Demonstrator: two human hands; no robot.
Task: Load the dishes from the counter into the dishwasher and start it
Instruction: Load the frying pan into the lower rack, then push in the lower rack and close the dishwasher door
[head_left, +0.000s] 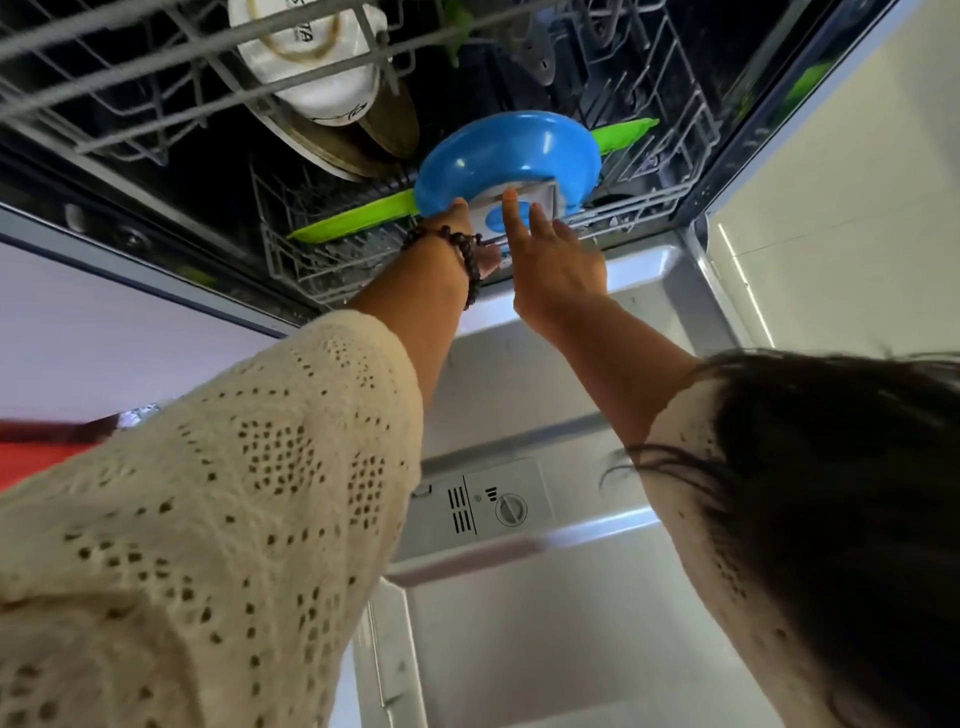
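**Blue bowl being set into the lower rack of an open dishwasher**

Head view. Nearest the camera, a cream open-knit sleeve (218, 519) covers the left arm, and dark hair (841, 519) fills the lower right corner. Both arms reach forward over the lowered dishwasher door (519, 395), whose inner panel carries a detergent dispenser (483, 506) with a round cap. The left hand (462, 234), with a dark beaded bracelet (457, 249) at the wrist, touches the near rim of a blue bowl (511, 150); its fingers are mostly hidden behind the bowl, so whether they grasp it cannot be told. The right hand (550, 254) is released, fingers straight, with the index fingertip pressed against the grey underside of the bowl. The bowl stands tilted on its edge at the front edge of the lower rack (332, 270), just in front of a green plate (363, 218) that stands on edge behind it. Farther back in the same rack, toward its left side, a white bowl (311, 67) with printed lettering leans against brownish plates (363, 140). The upper rack (119, 67) crosses the top left corner.
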